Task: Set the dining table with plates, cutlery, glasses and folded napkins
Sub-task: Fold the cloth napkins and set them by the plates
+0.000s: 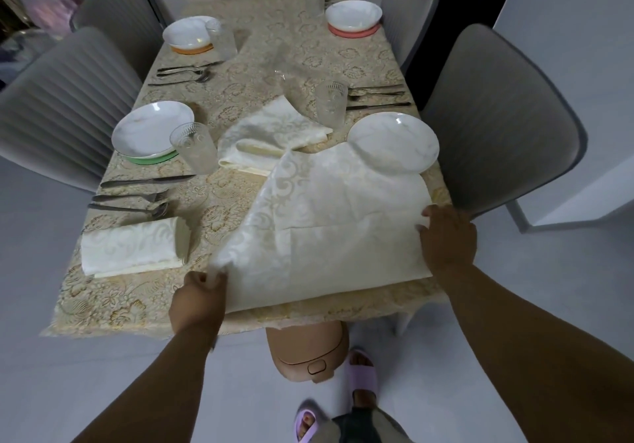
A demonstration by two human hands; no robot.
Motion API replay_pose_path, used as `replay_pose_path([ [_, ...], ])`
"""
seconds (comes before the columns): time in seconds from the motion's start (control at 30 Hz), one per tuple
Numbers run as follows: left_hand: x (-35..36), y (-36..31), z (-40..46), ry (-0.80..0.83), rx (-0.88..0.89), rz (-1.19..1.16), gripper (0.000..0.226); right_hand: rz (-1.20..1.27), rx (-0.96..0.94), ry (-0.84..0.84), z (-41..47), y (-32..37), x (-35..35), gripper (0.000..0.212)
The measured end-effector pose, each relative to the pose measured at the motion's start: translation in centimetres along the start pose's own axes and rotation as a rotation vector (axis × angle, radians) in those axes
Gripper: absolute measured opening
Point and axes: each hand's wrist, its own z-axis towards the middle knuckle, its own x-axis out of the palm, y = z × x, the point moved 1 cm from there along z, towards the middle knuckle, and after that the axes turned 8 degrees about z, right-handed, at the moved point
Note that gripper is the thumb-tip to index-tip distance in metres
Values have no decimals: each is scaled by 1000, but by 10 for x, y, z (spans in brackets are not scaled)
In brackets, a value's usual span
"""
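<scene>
A large cream napkin lies partly unfolded at the near right of the table, its far edge lapping a white marbled plate. My left hand pinches its near-left corner, lifted off the cloth. My right hand grips its right edge. A folded napkin lies at the near left. Loosely folded napkins sit mid-table. Three more white plates are set, with glasses and cutlery.
The table wears a beige lace cloth. Grey chairs stand on both sides. More cutlery lies by the far settings. A tan stool sits under the near edge, beside my feet in lilac slippers.
</scene>
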Motion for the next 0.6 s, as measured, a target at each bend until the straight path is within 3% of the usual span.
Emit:
replay_pose_path([
  [0.17,-1,-7,-2,34,-51,-103,20,249,-124,319,21,31,24,41],
  [0.27,-2,-3,-6,16,-86,-108,16,219,-128,456,36,38,32,38],
  [0.4,2,2,-3,25,-77,-72,14,144,-138,471,46,41,38,12],
  [0.5,-1,-2,-1,9,-68,-87,15,122,-147,417,48,48,38,12],
  [0.6,-6,-15,5,-9,-107,-148,30,164,-164,400,47,71,37,26],
])
